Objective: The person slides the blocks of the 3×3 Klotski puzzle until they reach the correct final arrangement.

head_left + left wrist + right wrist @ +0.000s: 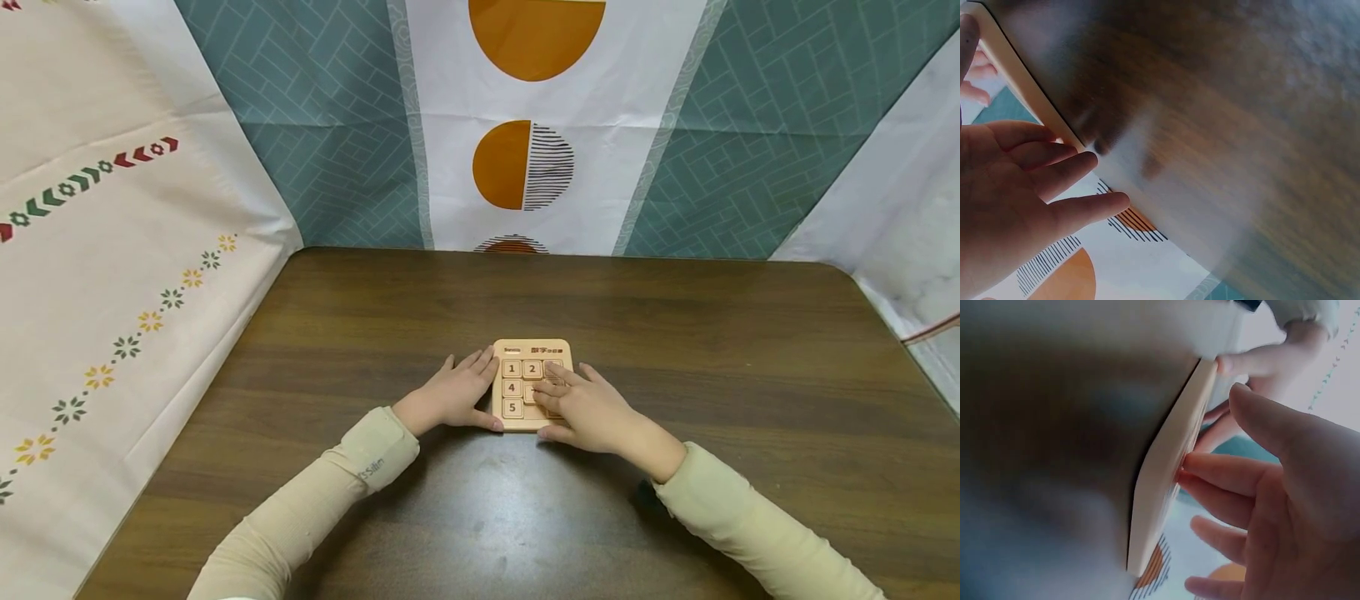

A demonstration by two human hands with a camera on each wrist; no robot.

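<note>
A light wooden number puzzle board (531, 343) lies flat on the table, with square numbered tiles in its recess. Tiles 1 (512, 368), 2 (532, 368), 4 (512, 387) and 5 (512, 407) can be read; those on the right are partly covered by fingers. My left hand (459, 394) lies along the board's left edge, fingers extended, with the thumb at its lower left corner. Over the board's right side is my right hand (597, 410), its fingers outstretched. In the right wrist view two of its fingertips (1190, 461) touch the tile surface.
The brown wooden table (720, 358) runs back to a hanging patterned cloth (495, 225). White cloth with printed flowers (172, 358) borders the left side, and pale fabric (915, 167) hangs at the right.
</note>
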